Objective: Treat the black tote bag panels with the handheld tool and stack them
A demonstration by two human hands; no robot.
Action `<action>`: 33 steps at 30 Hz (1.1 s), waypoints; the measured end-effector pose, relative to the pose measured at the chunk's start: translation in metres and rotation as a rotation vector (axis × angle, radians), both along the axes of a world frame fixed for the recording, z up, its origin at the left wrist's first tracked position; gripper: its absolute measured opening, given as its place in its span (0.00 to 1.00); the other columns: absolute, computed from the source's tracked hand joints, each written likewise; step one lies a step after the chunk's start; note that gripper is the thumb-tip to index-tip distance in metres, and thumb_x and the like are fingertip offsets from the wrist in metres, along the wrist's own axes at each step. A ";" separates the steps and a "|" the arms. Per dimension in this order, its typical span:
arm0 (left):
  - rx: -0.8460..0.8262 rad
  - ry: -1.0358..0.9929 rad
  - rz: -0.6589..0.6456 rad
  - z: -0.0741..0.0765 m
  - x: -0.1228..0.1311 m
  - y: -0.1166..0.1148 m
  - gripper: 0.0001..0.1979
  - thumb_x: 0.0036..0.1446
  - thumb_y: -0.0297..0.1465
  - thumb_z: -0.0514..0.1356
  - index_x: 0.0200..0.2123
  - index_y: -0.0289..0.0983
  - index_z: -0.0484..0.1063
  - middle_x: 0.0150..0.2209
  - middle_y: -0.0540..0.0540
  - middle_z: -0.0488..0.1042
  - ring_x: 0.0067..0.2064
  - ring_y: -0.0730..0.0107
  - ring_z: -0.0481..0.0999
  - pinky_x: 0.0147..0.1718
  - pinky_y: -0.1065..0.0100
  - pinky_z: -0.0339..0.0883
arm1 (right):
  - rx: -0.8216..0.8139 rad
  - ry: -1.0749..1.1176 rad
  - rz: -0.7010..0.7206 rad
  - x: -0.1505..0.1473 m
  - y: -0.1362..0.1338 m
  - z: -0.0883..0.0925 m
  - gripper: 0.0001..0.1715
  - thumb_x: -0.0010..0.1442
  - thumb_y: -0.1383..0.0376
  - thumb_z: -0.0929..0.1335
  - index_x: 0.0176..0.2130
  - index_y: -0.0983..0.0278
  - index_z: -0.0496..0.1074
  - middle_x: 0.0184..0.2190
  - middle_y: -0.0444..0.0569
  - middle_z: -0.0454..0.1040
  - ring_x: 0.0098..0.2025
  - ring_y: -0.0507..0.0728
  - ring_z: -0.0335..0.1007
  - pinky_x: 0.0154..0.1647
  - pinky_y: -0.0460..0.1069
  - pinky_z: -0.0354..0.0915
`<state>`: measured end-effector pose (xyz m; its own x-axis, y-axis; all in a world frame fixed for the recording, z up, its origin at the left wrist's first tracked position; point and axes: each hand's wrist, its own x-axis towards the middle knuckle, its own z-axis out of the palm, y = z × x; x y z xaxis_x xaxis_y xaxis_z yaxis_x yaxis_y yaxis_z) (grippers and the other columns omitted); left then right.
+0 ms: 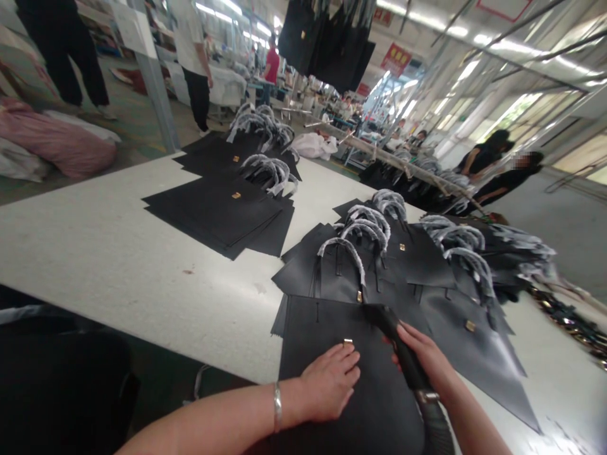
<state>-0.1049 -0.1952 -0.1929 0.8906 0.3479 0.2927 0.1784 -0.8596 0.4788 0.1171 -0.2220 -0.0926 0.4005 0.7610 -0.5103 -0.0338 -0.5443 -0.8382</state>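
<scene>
A black leather tote bag [341,354] lies flat on the white work table [142,272], with a small gold clasp [348,342] near its top edge. My left hand [329,382] rests palm down on this bag just below the clasp, holding nothing. My right hand [417,357] grips a black hose-fed handheld nozzle [389,325], possibly a steamer, whose tip lies over the bag's upper edge. More black totes [427,278] overlap beyond it, their handles wrapped in grey-white foil. The table's surface under the bags is hidden.
Stacks of flat black panels [218,212] lie on the table's far left. Gold-toned chains [569,319] lie along the right edge. Co-workers [488,167] stand beyond the table, black bags [327,44] hang overhead, and a pink sack [52,139] lies on the left.
</scene>
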 end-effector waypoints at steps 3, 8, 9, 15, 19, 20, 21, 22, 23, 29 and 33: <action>-0.027 -0.005 -0.006 -0.004 0.000 0.000 0.20 0.64 0.36 0.50 0.55 0.31 0.65 0.62 0.39 0.59 0.65 0.57 0.52 0.64 0.59 0.45 | 0.056 -0.055 -0.064 0.005 -0.012 0.002 0.33 0.54 0.53 0.72 0.54 0.61 0.62 0.32 0.46 0.77 0.21 0.53 0.71 0.19 0.46 0.68; -0.053 -0.021 -0.008 -0.004 -0.001 0.000 0.20 0.64 0.36 0.50 0.55 0.31 0.65 0.61 0.38 0.60 0.65 0.57 0.52 0.64 0.59 0.45 | -0.089 -0.036 0.026 0.009 -0.050 0.002 0.32 0.56 0.51 0.70 0.55 0.62 0.62 0.33 0.48 0.78 0.21 0.53 0.71 0.18 0.46 0.67; -0.051 -0.022 -0.012 -0.004 -0.001 0.001 0.20 0.64 0.36 0.50 0.55 0.31 0.65 0.61 0.38 0.60 0.65 0.57 0.52 0.64 0.59 0.45 | -0.120 -0.023 0.052 0.008 -0.054 0.001 0.31 0.57 0.52 0.69 0.55 0.62 0.61 0.33 0.48 0.78 0.20 0.53 0.71 0.18 0.46 0.66; -0.041 -0.006 -0.016 -0.002 0.000 0.000 0.21 0.64 0.36 0.51 0.55 0.30 0.64 0.61 0.38 0.60 0.65 0.55 0.53 0.64 0.59 0.44 | -0.100 0.003 -0.001 -0.005 -0.031 -0.003 0.30 0.58 0.57 0.68 0.57 0.64 0.60 0.31 0.49 0.77 0.19 0.53 0.70 0.16 0.46 0.65; -0.033 0.017 -0.017 -0.001 -0.002 -0.003 0.21 0.63 0.36 0.52 0.56 0.32 0.64 0.62 0.38 0.59 0.65 0.56 0.51 0.64 0.58 0.45 | 0.056 -0.072 -0.063 -0.011 -0.012 0.007 0.35 0.55 0.54 0.71 0.57 0.63 0.62 0.33 0.49 0.77 0.20 0.53 0.70 0.18 0.47 0.67; -0.027 0.021 -0.015 -0.001 -0.004 -0.004 0.21 0.63 0.36 0.52 0.56 0.32 0.64 0.62 0.38 0.59 0.65 0.56 0.51 0.64 0.58 0.46 | 0.079 -0.083 -0.054 -0.014 -0.011 0.010 0.38 0.54 0.53 0.71 0.58 0.63 0.61 0.35 0.49 0.77 0.21 0.53 0.70 0.19 0.47 0.67; -0.018 0.024 -0.011 0.000 -0.005 -0.005 0.21 0.63 0.36 0.52 0.55 0.31 0.64 0.62 0.38 0.59 0.65 0.56 0.51 0.64 0.58 0.46 | 0.087 -0.087 -0.027 -0.017 -0.011 0.013 0.40 0.53 0.52 0.72 0.59 0.62 0.60 0.35 0.49 0.77 0.21 0.53 0.70 0.19 0.47 0.67; -0.006 0.027 -0.006 0.002 -0.006 -0.006 0.21 0.63 0.36 0.51 0.55 0.31 0.64 0.62 0.38 0.59 0.65 0.56 0.52 0.64 0.58 0.46 | 0.082 -0.088 0.014 -0.022 -0.013 0.015 0.42 0.52 0.51 0.72 0.60 0.62 0.60 0.35 0.48 0.77 0.21 0.53 0.70 0.19 0.47 0.67; 0.011 0.030 -0.001 0.003 -0.008 -0.007 0.20 0.64 0.37 0.51 0.54 0.31 0.65 0.62 0.38 0.59 0.65 0.56 0.52 0.64 0.59 0.45 | 0.065 -0.082 0.066 -0.027 -0.014 0.017 0.43 0.52 0.50 0.72 0.61 0.62 0.59 0.33 0.47 0.77 0.21 0.53 0.70 0.19 0.47 0.66; 0.152 0.022 -0.028 0.006 -0.009 -0.010 0.19 0.63 0.36 0.53 0.52 0.30 0.67 0.56 0.37 0.67 0.62 0.55 0.57 0.64 0.58 0.44 | -0.053 0.045 0.407 -0.078 -0.002 0.006 0.44 0.53 0.49 0.70 0.63 0.62 0.60 0.23 0.44 0.76 0.20 0.55 0.69 0.20 0.47 0.64; 0.194 0.010 -0.062 -0.011 0.001 -0.011 0.15 0.61 0.32 0.53 0.48 0.33 0.70 0.50 0.40 0.72 0.57 0.55 0.64 0.60 0.56 0.51 | -0.046 0.085 0.564 -0.114 0.027 0.003 0.37 0.54 0.52 0.70 0.60 0.62 0.64 0.34 0.48 0.78 0.28 0.55 0.73 0.24 0.45 0.66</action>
<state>-0.1034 -0.2059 -0.2039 0.9119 0.2301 0.3397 0.1261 -0.9450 0.3017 0.0027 -0.1948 -0.0892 -0.1049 0.8214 -0.5607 0.2063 -0.5335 -0.8202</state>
